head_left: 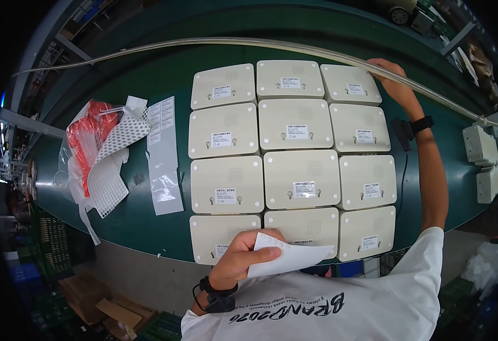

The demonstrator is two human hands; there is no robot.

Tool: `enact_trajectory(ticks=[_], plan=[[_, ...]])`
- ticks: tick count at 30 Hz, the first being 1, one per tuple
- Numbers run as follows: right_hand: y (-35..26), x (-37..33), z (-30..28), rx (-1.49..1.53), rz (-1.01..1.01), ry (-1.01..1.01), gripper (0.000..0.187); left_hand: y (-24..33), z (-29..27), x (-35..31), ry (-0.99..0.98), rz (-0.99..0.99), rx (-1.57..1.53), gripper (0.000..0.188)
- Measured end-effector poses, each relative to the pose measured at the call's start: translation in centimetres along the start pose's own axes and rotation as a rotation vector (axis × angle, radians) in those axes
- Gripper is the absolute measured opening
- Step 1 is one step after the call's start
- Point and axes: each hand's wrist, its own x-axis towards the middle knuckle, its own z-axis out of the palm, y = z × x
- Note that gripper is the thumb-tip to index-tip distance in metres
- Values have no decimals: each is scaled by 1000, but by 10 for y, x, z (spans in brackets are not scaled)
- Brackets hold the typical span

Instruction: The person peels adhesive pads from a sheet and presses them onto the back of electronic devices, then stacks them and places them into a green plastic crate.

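Left hand: the left hand [243, 256] is closed, pinching a white sheet [294, 258] between thumb and fingers.
White sheet: in that grip, reaching out to the hand's right, over the near edge of the middle box [300, 223] in the closest row.
Right hand: the right hand [395, 78] is stretched far forward to the outer corner of the farthest right-hand box [338, 78]; a metal rail [249, 41] crosses in front, so I cannot tell its grip or contact.
Beige boxes: twelve, three across and four deep on the bench [146, 227], ahead of and beneath the left hand and to the right hand's left.
Label strip: label strip [163, 176] lying forward and left of the left hand.
Plastic bag: plastic bag [77, 142] with red contents, farther left of that hand, beyond the strip.
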Motion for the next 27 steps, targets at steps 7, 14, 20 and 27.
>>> enact_trajectory(ticks=[7,14,20,27], plan=[[-26,-3,4,-196,30,7,17,8,12,-1,80,-20,35,12],[-37,-3,11,-536,149,-20,18,6,11,-2,55,-6,41,12],[-10,-7,17,-696,-42,20,22,6,11,-1,18,15,63,12],[-29,0,27,-945,-183,-52,25,5,9,-3,-7,30,89,12]])
